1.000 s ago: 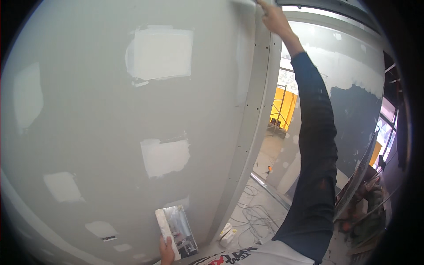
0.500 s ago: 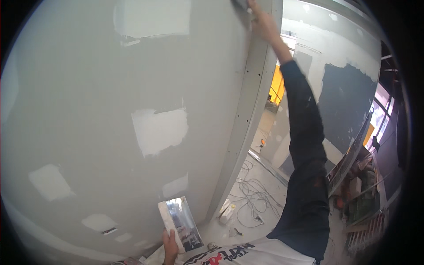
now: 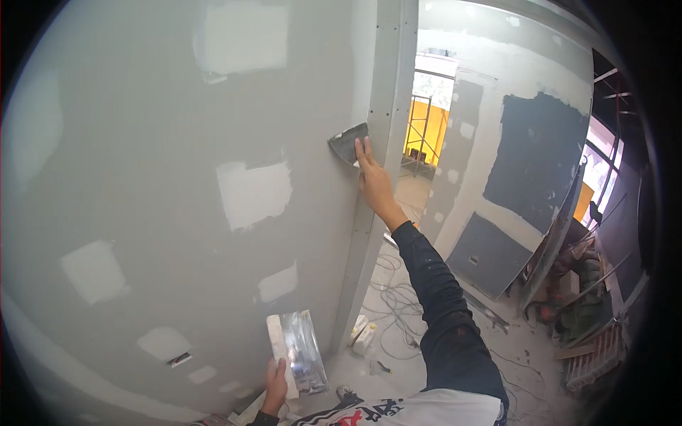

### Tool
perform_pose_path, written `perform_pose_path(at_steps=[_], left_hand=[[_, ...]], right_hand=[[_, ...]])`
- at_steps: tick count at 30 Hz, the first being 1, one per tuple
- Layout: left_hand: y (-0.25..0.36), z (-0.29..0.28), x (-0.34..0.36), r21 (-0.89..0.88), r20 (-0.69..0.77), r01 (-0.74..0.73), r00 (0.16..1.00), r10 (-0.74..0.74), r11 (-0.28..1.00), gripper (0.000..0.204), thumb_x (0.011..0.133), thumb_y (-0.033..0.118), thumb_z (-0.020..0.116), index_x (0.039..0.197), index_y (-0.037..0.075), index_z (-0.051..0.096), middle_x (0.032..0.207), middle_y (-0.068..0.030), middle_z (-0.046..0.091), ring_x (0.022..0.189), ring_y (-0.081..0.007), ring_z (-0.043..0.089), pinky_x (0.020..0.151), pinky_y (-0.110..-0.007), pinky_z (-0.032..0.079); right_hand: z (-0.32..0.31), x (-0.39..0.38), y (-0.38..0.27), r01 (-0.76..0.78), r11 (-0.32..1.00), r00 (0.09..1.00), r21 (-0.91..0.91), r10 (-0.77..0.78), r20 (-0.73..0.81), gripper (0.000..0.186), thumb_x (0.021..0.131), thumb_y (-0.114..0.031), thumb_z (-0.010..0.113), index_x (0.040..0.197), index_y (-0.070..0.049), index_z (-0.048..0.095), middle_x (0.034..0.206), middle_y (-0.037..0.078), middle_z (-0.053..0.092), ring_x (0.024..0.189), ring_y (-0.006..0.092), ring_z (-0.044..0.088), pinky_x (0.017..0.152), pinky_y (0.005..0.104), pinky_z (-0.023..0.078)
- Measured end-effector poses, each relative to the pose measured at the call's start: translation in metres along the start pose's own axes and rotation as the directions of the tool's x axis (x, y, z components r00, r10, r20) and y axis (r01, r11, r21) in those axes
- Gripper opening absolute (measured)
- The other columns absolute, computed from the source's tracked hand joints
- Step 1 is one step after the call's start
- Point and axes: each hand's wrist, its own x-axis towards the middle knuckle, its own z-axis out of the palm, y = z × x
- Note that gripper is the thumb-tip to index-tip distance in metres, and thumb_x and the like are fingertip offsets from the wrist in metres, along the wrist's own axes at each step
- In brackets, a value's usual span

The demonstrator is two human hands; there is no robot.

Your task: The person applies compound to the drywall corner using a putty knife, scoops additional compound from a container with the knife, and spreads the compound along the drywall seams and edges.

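The scraper [image 3: 344, 144] sits against the grey wall [image 3: 163, 220], close to its right-hand edge, just beyond the fingertips of the right hand [image 3: 375, 181]. That grip is closed on the tool, with two fingers stretched along the blade; the handle is hidden inside it. The blade is dark grey and wedge-shaped, flaring up and to the left, its face smudged.

Lower down, the left hand [image 3: 275, 383] has its grip wrapped around the near side of a flat metal trowel [image 3: 305, 355], which rises upright above the fingers. Its plate is shiny and streaked with reflections, and a pale, crusted strip runs along its left side.

Off-white patches [image 3: 254, 195] dot the wall around both tools. A strip with small dark holes [image 3: 383, 106] borders it; past that, loose cables [image 3: 398, 312] lie on the pale floor [image 3: 408, 369].
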Motion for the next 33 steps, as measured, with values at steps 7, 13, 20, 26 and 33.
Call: perform_pose_path(at_steps=[7, 13, 20, 26, 33], left_hand=[[0.034, 0.036, 0.009, -0.391, 0.207, 0.23, 0.965, -0.159, 0.891, 0.043, 0.108, 0.034, 0.051, 0.136, 0.001, 0.053, 0.118, -0.0096, 0.065, 0.107, -0.02, 0.065, 0.092, -0.036, 0.053], [0.06, 0.033, 0.002, -0.54, 0.394, 0.367, 0.905, -0.159, 0.757, 0.042, 0.109, 0.034, 0.048, 0.138, 0.003, 0.051, 0.118, -0.0098, 0.065, 0.107, -0.0219, 0.067, 0.093, -0.038, 0.055], [0.042, 0.001, -0.012, -0.569, 0.342, 0.314, 0.931, -0.129, 0.76, 0.049, 0.108, 0.041, 0.047, 0.14, 0.004, 0.049, 0.121, -0.0122, 0.063, 0.107, -0.0246, 0.066, 0.093, -0.042, 0.055], [0.082, -0.014, -0.031, -0.556, 0.21, 0.147, 0.977, -0.033, 0.818, 0.049, 0.109, 0.039, 0.046, 0.141, 0.002, 0.048, 0.124, -0.0125, 0.063, 0.114, -0.0236, 0.064, 0.099, -0.041, 0.053], [0.027, -0.004, -0.04, -0.484, -0.02, 0.135, 0.986, -0.165, 0.865, 0.042, 0.107, 0.03, 0.051, 0.139, 0.003, 0.051, 0.122, -0.0104, 0.063, 0.11, -0.0224, 0.063, 0.097, -0.038, 0.05]], right_hand=[[-0.096, -0.124, -0.083, -0.05, 0.933, 0.954, 0.356, -0.061, 0.294, 0.082, 0.078, 0.011, 0.05, 0.155, -0.016, 0.041, 0.163, 0.015, 0.034, 0.13, 0.0375, 0.056, 0.105, 0.0451, 0.049], [-0.156, -0.27, -0.224, -0.168, 0.867, 0.677, 0.469, -0.245, 0.694, 0.089, 0.078, 0.007, 0.059, 0.157, -0.028, 0.039, 0.165, 0.006, 0.033, 0.117, 0.0338, 0.066, 0.083, 0.04, 0.06], [-0.146, -0.286, -0.161, -0.243, 0.934, 0.739, 0.263, 0.002, 0.674, 0.09, 0.078, 0.008, 0.058, 0.158, -0.025, 0.034, 0.161, 0.008, 0.039, 0.11, 0.038, 0.066, 0.085, 0.0424, 0.058], [-0.147, -0.049, -0.06, 0.154, 0.987, 0.978, -0.044, -0.146, 0.148, 0.069, 0.087, 0.01, 0.05, 0.152, -0.011, 0.04, 0.143, 0.016, 0.055, 0.116, 0.0412, 0.06, 0.093, 0.0484, 0.053], [-0.199, 0.314, 0.009, 0.21, 0.957, 0.96, -0.199, -0.24, -0.142, 0.064, 0.087, -0.009, 0.061, 0.15, -0.011, 0.045, 0.096, 0.026, 0.07, 0.087, 0.0425, 0.069, 0.079, 0.0492, 0.054]])
